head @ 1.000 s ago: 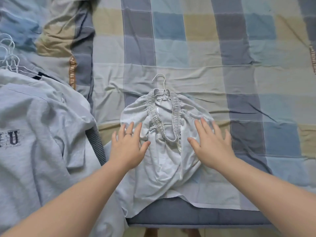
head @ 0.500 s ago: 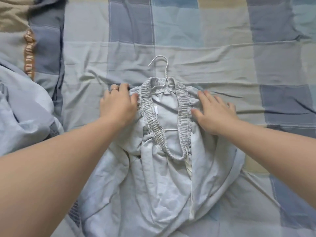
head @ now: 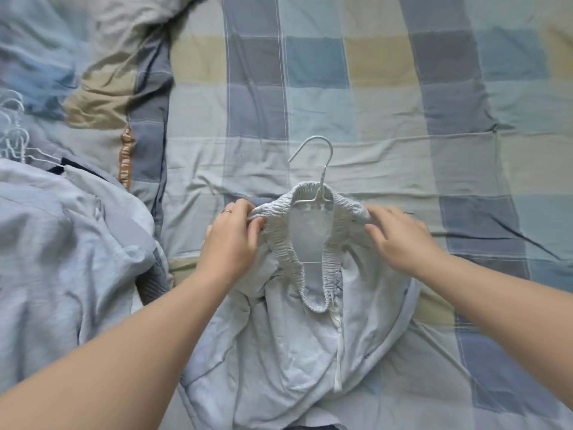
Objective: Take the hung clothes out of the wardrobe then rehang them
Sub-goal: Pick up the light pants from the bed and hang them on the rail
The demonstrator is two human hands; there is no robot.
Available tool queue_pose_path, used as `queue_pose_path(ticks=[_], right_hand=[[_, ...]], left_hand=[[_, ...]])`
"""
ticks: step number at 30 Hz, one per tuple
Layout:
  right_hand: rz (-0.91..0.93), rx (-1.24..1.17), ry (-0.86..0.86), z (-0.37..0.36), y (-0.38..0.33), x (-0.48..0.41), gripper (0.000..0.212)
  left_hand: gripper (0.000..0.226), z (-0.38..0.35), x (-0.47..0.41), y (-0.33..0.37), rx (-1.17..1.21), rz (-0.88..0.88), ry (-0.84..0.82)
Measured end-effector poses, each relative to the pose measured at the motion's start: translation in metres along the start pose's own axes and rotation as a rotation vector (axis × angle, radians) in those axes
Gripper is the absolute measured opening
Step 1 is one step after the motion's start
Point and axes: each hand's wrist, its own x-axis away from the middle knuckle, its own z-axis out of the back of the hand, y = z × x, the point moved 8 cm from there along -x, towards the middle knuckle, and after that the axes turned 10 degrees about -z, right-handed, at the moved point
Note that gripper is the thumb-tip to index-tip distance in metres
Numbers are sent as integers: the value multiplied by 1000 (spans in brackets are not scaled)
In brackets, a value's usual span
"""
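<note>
A pale blue garment [head: 310, 336] with a ruched elastic neckline lies on the bed, with a white wire hanger [head: 316, 169] inside it; the hook points away from me. My left hand [head: 235, 240] pinches the left shoulder of the garment at the elastic edge. My right hand [head: 400, 237] grips the right shoulder in the same way. Both shoulders are raised slightly off the bed. The hanger's arms are hidden under the fabric.
A checked bedsheet [head: 403, 103] covers the bed. A pile of light blue clothes [head: 62, 243] lies at the left, with several white hangers [head: 12, 131] behind it. A rumpled checked quilt [head: 108, 72] sits at the upper left.
My hands went from lying flat on the garment to gripping its shoulders near the hanger. The camera view shifted back and to the right.
</note>
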Motion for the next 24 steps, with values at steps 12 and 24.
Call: queue_pose_path(ticks=[12,24], right_hand=[[-33,-327,168,131,22,223,13],[-412,-621,605,190,52,518,16]], left_hand=[[12,143,105,141,186,85,-118],[10,235,181,312,264,-340,-324]])
